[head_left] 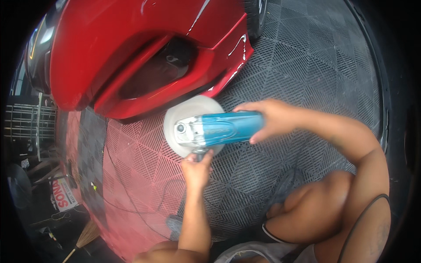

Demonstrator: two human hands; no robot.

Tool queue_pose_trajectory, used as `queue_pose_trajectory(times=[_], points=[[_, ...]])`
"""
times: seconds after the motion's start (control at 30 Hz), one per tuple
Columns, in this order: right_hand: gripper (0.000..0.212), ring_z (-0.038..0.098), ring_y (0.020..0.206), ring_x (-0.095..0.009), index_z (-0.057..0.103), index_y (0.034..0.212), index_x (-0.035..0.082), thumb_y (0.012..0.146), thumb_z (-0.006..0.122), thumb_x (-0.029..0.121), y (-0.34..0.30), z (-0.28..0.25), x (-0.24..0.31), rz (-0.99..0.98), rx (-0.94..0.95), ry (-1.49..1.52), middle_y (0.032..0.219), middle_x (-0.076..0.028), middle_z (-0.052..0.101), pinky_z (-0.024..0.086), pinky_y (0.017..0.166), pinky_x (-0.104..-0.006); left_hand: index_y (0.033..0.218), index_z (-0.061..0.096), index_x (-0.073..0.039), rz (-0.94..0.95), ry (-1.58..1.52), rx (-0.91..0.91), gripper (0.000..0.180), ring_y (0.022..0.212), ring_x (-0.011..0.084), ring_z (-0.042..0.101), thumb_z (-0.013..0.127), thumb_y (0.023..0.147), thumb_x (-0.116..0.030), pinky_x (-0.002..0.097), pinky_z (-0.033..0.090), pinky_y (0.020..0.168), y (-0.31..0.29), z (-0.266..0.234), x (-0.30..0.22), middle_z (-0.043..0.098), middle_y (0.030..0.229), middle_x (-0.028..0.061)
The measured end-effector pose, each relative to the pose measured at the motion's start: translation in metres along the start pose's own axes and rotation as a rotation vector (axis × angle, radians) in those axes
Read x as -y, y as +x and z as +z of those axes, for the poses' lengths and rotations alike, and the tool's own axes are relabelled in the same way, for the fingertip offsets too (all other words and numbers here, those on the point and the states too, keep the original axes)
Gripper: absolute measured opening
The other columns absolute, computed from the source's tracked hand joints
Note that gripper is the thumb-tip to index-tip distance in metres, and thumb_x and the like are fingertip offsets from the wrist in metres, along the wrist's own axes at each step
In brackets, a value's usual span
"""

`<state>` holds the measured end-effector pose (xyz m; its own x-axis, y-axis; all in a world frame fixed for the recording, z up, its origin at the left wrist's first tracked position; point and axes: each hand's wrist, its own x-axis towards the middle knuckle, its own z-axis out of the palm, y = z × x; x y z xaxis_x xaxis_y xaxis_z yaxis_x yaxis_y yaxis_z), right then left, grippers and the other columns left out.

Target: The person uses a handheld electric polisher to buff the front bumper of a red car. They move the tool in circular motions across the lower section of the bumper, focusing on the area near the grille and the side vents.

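Between my two hands is a blue and silver rotary polisher with a round white pad. My right hand is wrapped round the rear of its blue body. My left hand grips the dark side handle near the silver head. Just beyond the pad is the lower edge of a red car bumper; whether the pad touches it I cannot tell. White streaks mark the bumper's right corner. A dark recessed opening sits in the bumper's middle.
Grated floor tiles, grey and red, lie below. A thin dark cord runs across them on the left. A black tyre stands at the top. At the left are a wire rack, a printed white sheet and a broom.
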<state>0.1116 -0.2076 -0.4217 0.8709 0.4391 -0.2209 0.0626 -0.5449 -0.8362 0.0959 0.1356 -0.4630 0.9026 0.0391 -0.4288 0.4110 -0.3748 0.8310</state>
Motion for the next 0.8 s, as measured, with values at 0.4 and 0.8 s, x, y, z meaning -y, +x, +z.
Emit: queue_pose_trajectory(times=[0.4,0.8], points=[[0.109,0.079,0.128,-0.037,0.059,0.166,0.011,0.074,0.106,0.048,0.015,0.011,0.020,0.030,0.018,0.000,0.140,-0.022,0.080,0.062,0.111,-0.0461,0.093,0.077,-0.001,-0.025,-0.037,0.044,0.020,0.053,0.0087,0.060,0.089,0.100,-0.014,0.0262,0.046,0.050,0.006,-0.027,0.002,0.070,0.071,0.0009],[0.111,0.071,0.137,-0.034,0.066,0.159,0.002,0.061,0.109,0.033,-0.130,-0.086,-0.041,0.227,-0.216,0.238,0.145,-0.017,0.075,0.053,0.124,-0.0474,0.117,0.077,0.006,0.257,0.050,0.388,0.027,0.064,0.0082,0.062,0.083,0.107,-0.018,0.0285,0.050,0.059,-0.025,0.127,-0.067,0.070,0.079,0.0001]])
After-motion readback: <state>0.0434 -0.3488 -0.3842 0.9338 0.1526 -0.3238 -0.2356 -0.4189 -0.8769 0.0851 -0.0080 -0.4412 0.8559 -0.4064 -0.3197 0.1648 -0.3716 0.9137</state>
